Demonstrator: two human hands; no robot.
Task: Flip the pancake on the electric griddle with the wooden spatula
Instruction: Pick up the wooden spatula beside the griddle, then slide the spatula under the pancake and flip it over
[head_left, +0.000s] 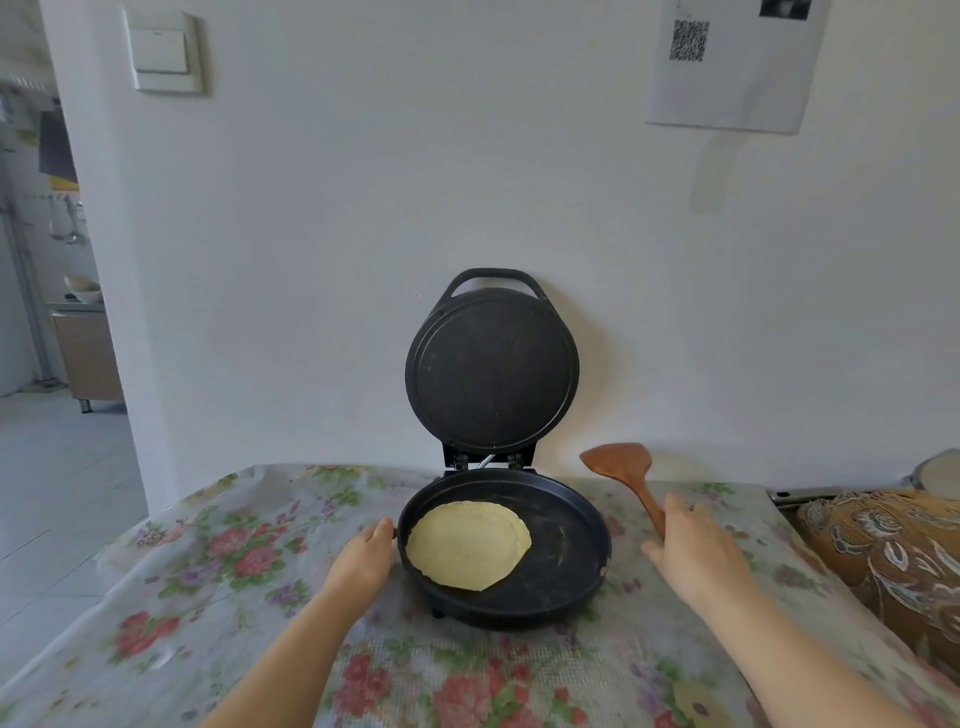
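From the head camera, the electric griddle (566, 582) sits on a table covered with a flowered cloth (218, 561), its lid (492, 370) raised upright against the white wall behind. The pancake (467, 545), pale yellow and round, lies flat in the left part of the black lower pan, its left edge close to the pan's wall, the right part of the pan bare. The left hand (363, 558) rests against the outer left rim of the griddle, fingers curled loosely around the edge. The right hand (693, 548) is to the right of the griddle, closed around the handle of the wooden spatula (623, 462), whose broad blade points up and away, above the cloth and clear of the pan. A patterned cushion (893, 561) lies at the far right.
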